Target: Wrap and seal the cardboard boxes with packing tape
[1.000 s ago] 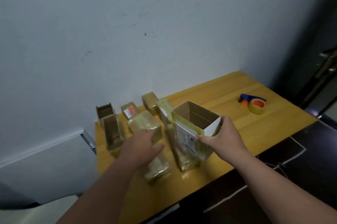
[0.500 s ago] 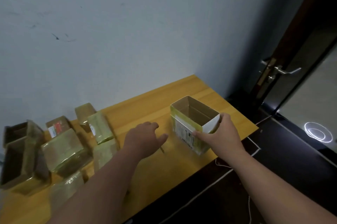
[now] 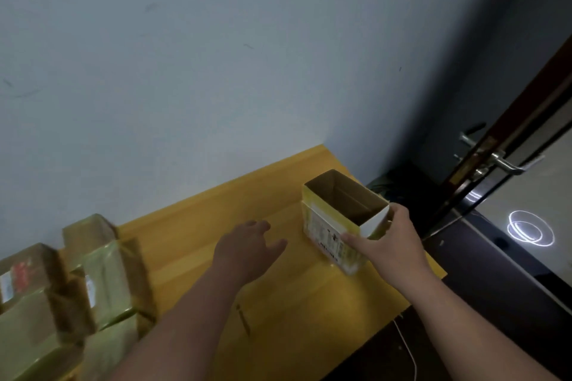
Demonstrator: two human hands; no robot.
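An open-topped cardboard box (image 3: 332, 225) with yellow tape and a printed label on its side stands upright near the right end of the wooden table (image 3: 192, 235). My right hand (image 3: 387, 244) grips its near right corner, thumb on the labelled side and fingers round the white flap. My left hand (image 3: 247, 249) hovers over the table left of the box, fingers relaxed, holding nothing. Several taped boxes (image 3: 105, 278) lie in a blurred cluster at the left edge. No tape roll is in view.
The table stands against a grey wall. Its right end drops off just past the box. Beyond it is dark floor with a white cable (image 3: 408, 346), and a door with a metal handle (image 3: 504, 163) at the far right.
My right hand has carried the open box rightward to the table's right end. My left hand left the taped boxes and trails beside it. The view swung right, and the tape roll dropped out of sight.
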